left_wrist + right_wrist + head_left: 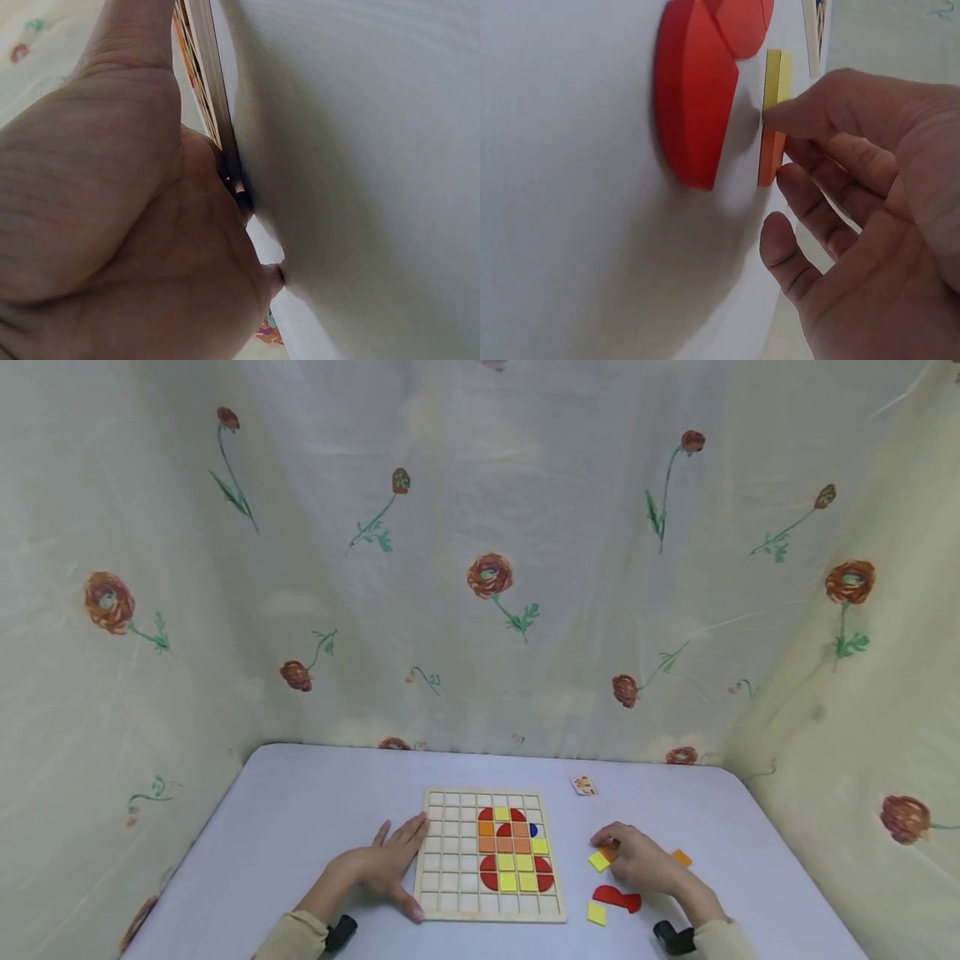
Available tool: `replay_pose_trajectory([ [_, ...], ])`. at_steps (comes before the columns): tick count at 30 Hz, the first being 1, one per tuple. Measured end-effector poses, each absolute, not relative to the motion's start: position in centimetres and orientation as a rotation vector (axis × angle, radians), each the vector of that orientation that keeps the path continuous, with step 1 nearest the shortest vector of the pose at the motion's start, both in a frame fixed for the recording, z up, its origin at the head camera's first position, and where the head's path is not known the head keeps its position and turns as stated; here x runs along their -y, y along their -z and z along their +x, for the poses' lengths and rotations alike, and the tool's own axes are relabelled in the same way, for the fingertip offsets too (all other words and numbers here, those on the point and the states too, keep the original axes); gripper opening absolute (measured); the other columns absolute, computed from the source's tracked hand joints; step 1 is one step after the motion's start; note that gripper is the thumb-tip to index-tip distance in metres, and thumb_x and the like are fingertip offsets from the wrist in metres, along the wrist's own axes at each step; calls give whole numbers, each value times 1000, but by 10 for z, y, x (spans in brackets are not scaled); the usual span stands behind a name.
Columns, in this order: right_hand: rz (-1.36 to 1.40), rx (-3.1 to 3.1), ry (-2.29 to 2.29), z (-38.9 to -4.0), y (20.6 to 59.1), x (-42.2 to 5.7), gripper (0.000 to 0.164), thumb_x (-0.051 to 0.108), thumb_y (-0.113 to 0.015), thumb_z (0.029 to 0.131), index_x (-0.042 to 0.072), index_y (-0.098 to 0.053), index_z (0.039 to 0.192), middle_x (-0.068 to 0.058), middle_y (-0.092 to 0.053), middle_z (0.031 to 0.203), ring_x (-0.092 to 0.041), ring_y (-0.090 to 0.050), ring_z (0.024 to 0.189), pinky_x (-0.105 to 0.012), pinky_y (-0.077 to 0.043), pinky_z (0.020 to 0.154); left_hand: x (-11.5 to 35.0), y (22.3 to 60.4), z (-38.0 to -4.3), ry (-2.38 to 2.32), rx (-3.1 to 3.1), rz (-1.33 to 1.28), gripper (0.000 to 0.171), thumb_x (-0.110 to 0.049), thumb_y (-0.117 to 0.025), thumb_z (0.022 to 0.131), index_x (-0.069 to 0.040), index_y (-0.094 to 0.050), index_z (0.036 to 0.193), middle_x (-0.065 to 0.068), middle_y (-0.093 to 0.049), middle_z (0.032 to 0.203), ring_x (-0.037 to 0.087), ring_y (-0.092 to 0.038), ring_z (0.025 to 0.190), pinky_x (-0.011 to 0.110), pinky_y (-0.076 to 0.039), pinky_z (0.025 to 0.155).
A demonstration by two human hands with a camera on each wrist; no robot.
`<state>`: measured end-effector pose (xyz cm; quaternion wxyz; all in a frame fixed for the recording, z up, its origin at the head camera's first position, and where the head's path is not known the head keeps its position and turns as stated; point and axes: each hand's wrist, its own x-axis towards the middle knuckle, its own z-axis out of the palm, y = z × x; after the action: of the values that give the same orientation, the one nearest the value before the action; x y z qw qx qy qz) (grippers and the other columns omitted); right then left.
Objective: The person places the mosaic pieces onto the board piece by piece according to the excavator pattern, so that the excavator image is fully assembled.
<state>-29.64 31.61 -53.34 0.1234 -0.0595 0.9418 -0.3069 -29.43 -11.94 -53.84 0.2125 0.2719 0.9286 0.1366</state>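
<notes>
A wooden grid board lies on the table, partly filled with red, yellow, orange and blue pieces. My left hand rests along its left edge, fingers spread and thumb at the near corner; in the left wrist view the palm stands beside the board's edge. To the right of the board, my right hand pinches an orange square tile between thumb and fingers, low at the tabletop. A yellow square tile lies right against the orange one. Nearer me are curved red pieces.
Another yellow tile lies by the board's near right corner. An orange tile is partly behind the right hand. A small picture card lies beyond, toward the back. Flowered curtains surround the white table.
</notes>
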Motion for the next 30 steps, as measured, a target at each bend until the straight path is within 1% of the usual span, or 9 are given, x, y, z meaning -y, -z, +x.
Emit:
replay_pose_trajectory([
  [4, -194, -2723, 867, -296, 534, -313, 38, -8, -66, 75, 17, -68, 104, 2, -60, 111, -17, -51, 97, -44, -51, 95, 117, 538, -295, -375, -2575, 734, 141, -73, -75, 58, -3, 1, 155, 15, 3, 163, 30, 0, 151, 60, 0, 119],
  [8, -164, -2727, 847, -293, 535, -311, 31, -1, -72, 77, 18, -68, 101, 3, -59, 104, -17, -51, 92, -35, -53, 86, 116, 537, -295, -372, -2572, 715, 140, -72, -75, 58, -3, 0, 155, 15, 2, 163, 30, -1, 151, 60, -1, 119],
  [12, -185, -2735, 826, -291, 534, -308, 27, 5, -75, 77, 18, -69, 99, 4, -58, 98, -16, -50, 90, -29, -51, 79, 117, 535, -294, -364, -2572, 704, 140, -72, -75, 59, -3, 0, 155, 15, 3, 163, 30, -1, 151, 60, -1, 119],
  [15, -166, -2750, 840, -290, 532, -305, 22, 10, -77, 78, 16, -68, 97, 2, -57, 91, -16, -50, 85, -26, -48, 71, 117, 535, -294, -369, -2567, 697, 140, -72, -75, 59, -3, 0, 155, 15, 3, 163, 30, 0, 151, 60, 0, 119],
  [19, -123, -2784, 843, -289, 528, -302, 20, 13, -79, 78, 14, -67, 93, 0, -56, 83, -15, -50, 78, -25, -45, 64, 118, 536, -295, -375, -2568, 710, 140, -72, -75, 59, -3, 1, 155, 15, 3, 163, 30, 0, 151, 59, 0, 119],
  [25, -166, -2765, 816, -291, 525, -299, 18, 6, -75, 78, 12, -67, 94, -3, -54, 80, -16, -49, 76, -25, -42, 62, 119, 539, -296, -368, -2571, 712, 142, -74, -74, 57, -4, 1, 155, 14, 3, 163, 29, 1, 151, 59, 0, 119],
  [30, -144, -2756, 827, -295, 527, -290, 17, 12, -76, 80, 12, -64, 93, -2, -56, 78, -15, -51, 73, -26, -43, 60, 119, 537, -296, -363, -2563, 711, 141, -74, -74, 58, -4, 2, 155, 14, 4, 163, 30, 2, 151, 59, 1, 119],
])
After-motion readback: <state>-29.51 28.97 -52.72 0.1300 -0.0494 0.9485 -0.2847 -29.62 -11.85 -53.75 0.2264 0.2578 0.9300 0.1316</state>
